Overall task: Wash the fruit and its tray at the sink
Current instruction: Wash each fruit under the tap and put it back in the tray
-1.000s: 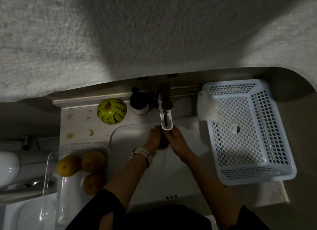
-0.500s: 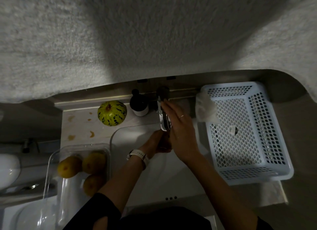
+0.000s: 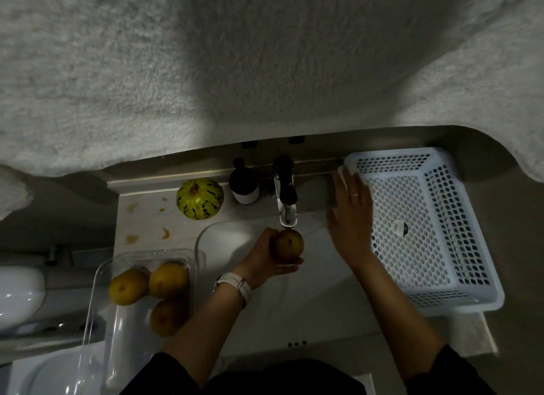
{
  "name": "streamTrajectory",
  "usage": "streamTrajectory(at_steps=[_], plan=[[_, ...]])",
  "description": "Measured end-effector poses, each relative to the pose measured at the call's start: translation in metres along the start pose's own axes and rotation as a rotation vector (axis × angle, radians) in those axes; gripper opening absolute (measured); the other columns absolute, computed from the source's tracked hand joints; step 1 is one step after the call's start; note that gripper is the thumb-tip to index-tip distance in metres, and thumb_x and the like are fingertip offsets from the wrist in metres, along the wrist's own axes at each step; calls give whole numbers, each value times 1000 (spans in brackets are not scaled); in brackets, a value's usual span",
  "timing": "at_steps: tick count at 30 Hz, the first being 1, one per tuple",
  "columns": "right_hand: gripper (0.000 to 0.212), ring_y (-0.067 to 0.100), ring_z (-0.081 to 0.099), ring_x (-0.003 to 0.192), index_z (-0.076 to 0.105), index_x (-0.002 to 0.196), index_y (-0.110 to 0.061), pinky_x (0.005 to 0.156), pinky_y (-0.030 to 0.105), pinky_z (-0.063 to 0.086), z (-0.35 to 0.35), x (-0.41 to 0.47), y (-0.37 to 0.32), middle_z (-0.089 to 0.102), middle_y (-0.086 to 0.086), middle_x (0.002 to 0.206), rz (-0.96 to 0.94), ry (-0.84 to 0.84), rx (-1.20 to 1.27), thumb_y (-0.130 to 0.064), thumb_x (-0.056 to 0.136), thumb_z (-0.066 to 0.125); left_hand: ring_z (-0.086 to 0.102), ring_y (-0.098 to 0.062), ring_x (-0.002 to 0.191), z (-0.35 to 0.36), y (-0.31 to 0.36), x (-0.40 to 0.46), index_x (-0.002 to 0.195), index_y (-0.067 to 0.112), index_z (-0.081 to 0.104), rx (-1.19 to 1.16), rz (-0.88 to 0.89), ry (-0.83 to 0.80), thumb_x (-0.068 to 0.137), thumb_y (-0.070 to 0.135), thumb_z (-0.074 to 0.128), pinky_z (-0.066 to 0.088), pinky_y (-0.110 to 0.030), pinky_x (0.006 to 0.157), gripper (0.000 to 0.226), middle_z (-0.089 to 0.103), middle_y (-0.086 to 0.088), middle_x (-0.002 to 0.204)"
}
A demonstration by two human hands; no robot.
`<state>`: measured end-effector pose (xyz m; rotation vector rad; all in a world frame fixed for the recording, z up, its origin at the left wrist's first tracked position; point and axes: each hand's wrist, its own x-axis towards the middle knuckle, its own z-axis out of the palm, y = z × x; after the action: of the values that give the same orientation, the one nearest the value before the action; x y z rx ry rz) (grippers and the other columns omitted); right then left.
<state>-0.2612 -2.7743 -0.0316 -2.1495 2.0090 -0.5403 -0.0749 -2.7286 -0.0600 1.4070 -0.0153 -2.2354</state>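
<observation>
White rectangular sink basin (image 3: 294, 312) centre of frame, set in a pale counter (image 3: 147, 218) with orange-brown stains. White perforated plastic basket (image 3: 426, 232) sits on the counter right of the sink, small sticker on its floor. Clear plastic rectangular tray (image 3: 97, 321) lies left of the sink, holding 3 round yellow-brown fruits (image 3: 167, 280) touching each other at its far end. Right hand (image 3: 350, 215) flat, fingers straight and together, ring on 1 finger, over the near-left corner of the basket rim; fingertips reach a white crumpled cloth (image 3: 341, 171) at that corner, contact unclear. Left hand (image 3: 265, 256), white-strap watch (image 3: 235, 285) on wrist, cups and grips a 4th round yellow-brown fruit (image 3: 290, 244) over the sink, directly under the spout. Yellow-green striped round melon (image 3: 200, 199) on the counter behind the sink, left of a dark round soap bottle (image 3: 244, 182) with a white lower band. Chrome-and-black tap (image 3: 285, 194) just right of the bottle; running water cannot be told in the dim light.
</observation>
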Motion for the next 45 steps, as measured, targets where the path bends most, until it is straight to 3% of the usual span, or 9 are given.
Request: streamTrajectory(at_steps=[4, 9, 12, 21, 27, 33, 39, 42, 45], plan=[[88, 28, 1, 149, 9, 154, -20, 120, 46, 10, 3, 10, 22, 1, 4, 162, 35, -137, -158, 0, 85, 60, 67, -46, 95, -5, -5, -5, 127, 3, 48, -215, -13, -128, 98, 32, 40, 54, -48, 82, 43, 57, -29, 119], [66, 28, 25, 145, 33, 147, -7, 119, 41, 21, -5, 18, 23, 27, 13, 156, 46, -18, 141, 19, 87, 42, 62, -49, 102, -8, -12, -13, 127, 3, 50, -299, -2, -153, 99, 32, 49, 57, -53, 82, 41, 49, -32, 132], [51, 27, 30, 143, 37, 144, -1, 120, 37, 21, -22, 20, 22, 32, 15, 153, 162, 40, 386, 11, 95, 42, 62, -45, 102, -10, -17, -15, 136, 4, 46, -316, 8, -111, 93, 33, 58, 59, -51, 77, 53, 45, -29, 139], [46, 4, 36, 138, 40, 145, -15, 116, 24, 27, -88, -33, -9, 41, -4, 150, 284, 85, 821, -4, 101, 40, 65, -28, 82, -9, -28, -22, 132, 7, 52, -202, 1, -120, 80, 48, 65, 58, -33, 69, 67, 67, -24, 109], [42, 0, 44, 129, 42, 140, -28, 111, 28, 37, -74, -77, -23, 47, -10, 143, 413, -15, 911, -11, 102, 40, 67, -29, 92, -13, -33, -29, 132, 5, 56, -130, 27, -135, 82, 55, 59, 56, -46, 80, 71, 66, -21, 118], [49, -11, 34, 133, 36, 145, -28, 101, 4, 33, -49, -104, -61, 38, -16, 148, 334, -192, 976, -5, 101, 41, 63, -31, 94, -7, -32, -39, 133, 5, 53, -148, 50, -131, 98, 46, 38, 53, -43, 83, 56, 65, -21, 111], [61, -9, 20, 141, 29, 149, -27, 116, 19, 21, -34, -122, -90, 26, -18, 154, 243, -458, 954, -34, 94, 54, 66, -27, 107, -9, -38, -48, 125, 6, 61, -122, 161, -250, 96, 35, 44, 56, -38, 85, 44, 66, -14, 122], [34, -4, 47, 126, 55, 133, -21, 111, 29, 37, -40, -110, -80, 54, -12, 137, 298, -345, 1003, -19, 99, 49, 68, -26, 105, -18, -40, -51, 117, 12, 65, -109, 170, -241, 91, 38, 47, 56, -40, 83, 42, 69, -12, 119], [38, 2, 43, 127, 51, 134, -29, 108, 31, 38, -31, -108, -84, 48, -8, 139, 210, -302, 752, -26, 97, 55, 62, -30, 116, -18, -46, -51, 129, 10, 57, -57, 135, -252, 99, 36, 42, 53, -44, 90, 42, 63, -16, 128]])
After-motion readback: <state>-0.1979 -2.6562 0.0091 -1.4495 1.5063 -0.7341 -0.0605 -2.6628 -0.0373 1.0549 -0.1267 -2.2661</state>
